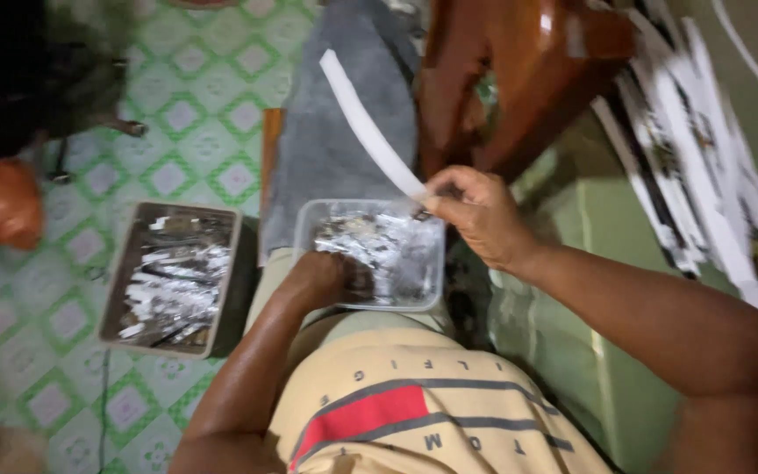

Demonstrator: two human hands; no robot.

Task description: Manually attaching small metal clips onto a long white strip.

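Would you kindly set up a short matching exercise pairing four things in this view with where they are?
Things:
1 white strip
2 clear tub
3 metal tray
4 wooden stool

Places:
A on the green tiled floor at the left
B pinched in the right hand
C on the lap, left hand at its rim
D upper middle, beyond the hands

Pairs: 1-B, 2-C, 3-A, 4-D

Green-and-white patterned tile floor [195, 114]; reddish-brown wooden chair [519, 70], grey cloth [326, 132], dim light

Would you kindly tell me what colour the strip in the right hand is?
White: the strip in the right hand, seen in the head view.
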